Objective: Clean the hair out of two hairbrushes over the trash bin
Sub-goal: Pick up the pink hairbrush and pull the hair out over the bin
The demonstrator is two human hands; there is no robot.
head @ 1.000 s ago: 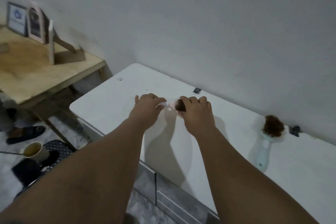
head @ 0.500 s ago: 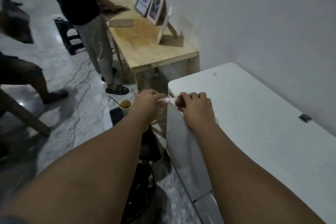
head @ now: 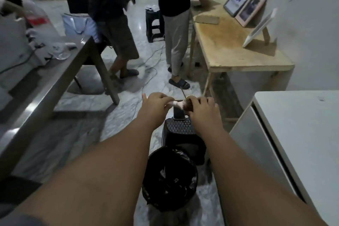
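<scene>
I hold a small pale hairbrush [head: 178,104] out in front of me with both hands. My left hand [head: 155,105] grips its light handle. My right hand [head: 202,109] is closed over the brush head, where a clump of brown hair [head: 188,107] shows under the fingers. A black trash bin [head: 169,178] lined with a dark bag stands on the floor below and nearer to me, between my forearms. The second hairbrush is out of view.
A black stool [head: 183,132] carrying a phone [head: 178,113] stands just beyond the bin. The white table [head: 302,134] is at my right, a wooden table [head: 238,47] with frames behind it, a metal table [head: 45,82] at left. Two people [head: 176,24] stand on the marble floor.
My view has swung left, away from the white table and onto the floor. Both hands carried the brush off the table's edge; the trash bin has come into view.
</scene>
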